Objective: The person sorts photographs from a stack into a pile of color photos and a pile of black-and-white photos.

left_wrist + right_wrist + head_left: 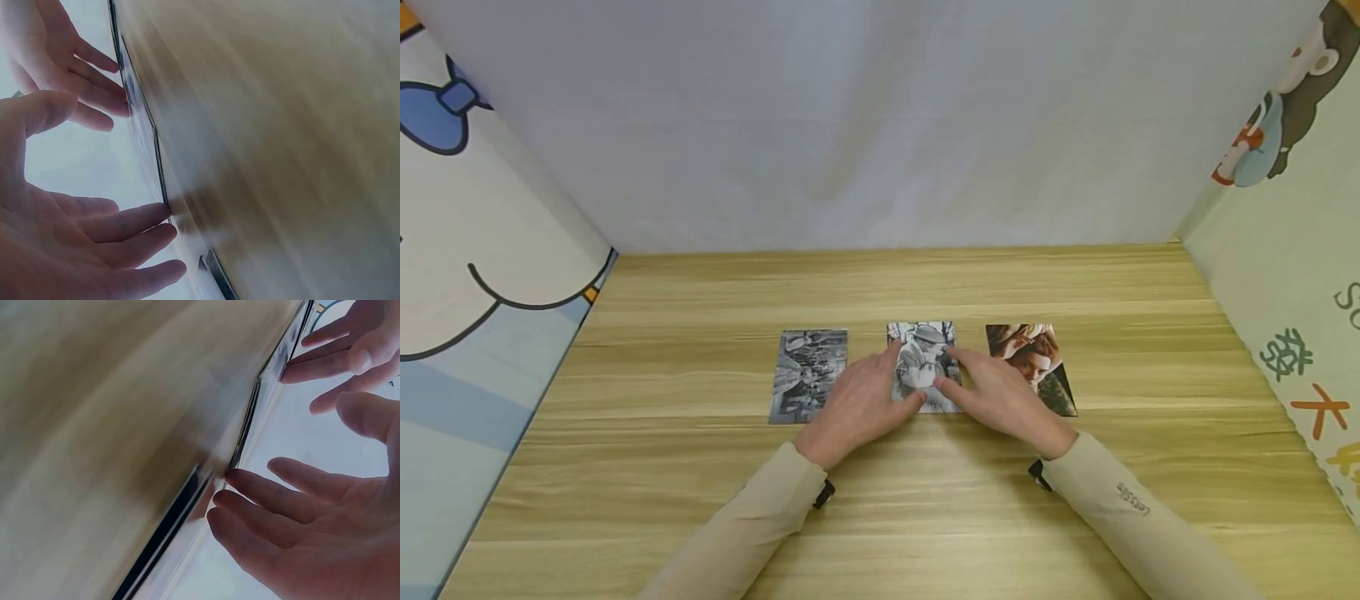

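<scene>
"On the desk (pixel 925 521), where is the middle photo (pixel 923 362)?"

"Between left hand (pixel 863 402) and right hand (pixel 1006 398), narrow gaps separating it from the left photo (pixel 805 375) and right photo (pixel 1039 357); both grips spread, clamping nothing"

"Advice?"

"Light, even fingertip pressure from both sides should keep it square; room shows toward the backdrop (pixel 887 167)"

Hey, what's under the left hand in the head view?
The left hand overlaps the lower right of the left card and the left edge of the middle card. Wooden table shows around it; what lies beneath the palm is covered.
</scene>
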A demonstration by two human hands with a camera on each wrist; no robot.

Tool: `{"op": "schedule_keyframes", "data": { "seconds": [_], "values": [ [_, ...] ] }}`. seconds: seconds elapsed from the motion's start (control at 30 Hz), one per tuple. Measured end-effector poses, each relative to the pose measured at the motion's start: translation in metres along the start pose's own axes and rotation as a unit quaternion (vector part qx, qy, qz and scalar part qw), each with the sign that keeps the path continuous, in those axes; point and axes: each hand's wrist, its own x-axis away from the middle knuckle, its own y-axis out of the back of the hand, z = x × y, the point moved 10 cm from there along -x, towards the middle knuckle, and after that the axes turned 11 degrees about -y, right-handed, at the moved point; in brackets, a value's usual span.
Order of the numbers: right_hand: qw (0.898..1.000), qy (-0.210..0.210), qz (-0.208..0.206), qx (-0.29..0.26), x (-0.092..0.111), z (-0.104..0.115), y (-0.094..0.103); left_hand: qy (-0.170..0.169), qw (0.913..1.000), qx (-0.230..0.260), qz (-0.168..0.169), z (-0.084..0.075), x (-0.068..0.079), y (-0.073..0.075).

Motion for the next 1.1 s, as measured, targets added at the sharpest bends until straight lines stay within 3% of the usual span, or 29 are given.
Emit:
{"op": "schedule_keyframes", "data": {
  "seconds": [0.63, 0.97, 1.1],
  "values": [
    [0.999, 0.007, -0.032, -0.021, 0.004, 0.006, 0.009, 0.009, 0.9981, 0.054, -0.029, 0.000, 0.005, 0.006],
    [0.998, -0.010, -0.020, -0.053, 0.007, 0.003, 0.011, 0.033, 0.9935, 0.099, -0.045, 0.004, 0.009, 0.009],
    [0.997, -0.019, -0.010, -0.074, 0.008, 0.001, 0.011, 0.024, 0.9924, 0.101, -0.066, 0.003, 0.011, 0.014]
  ]
}}
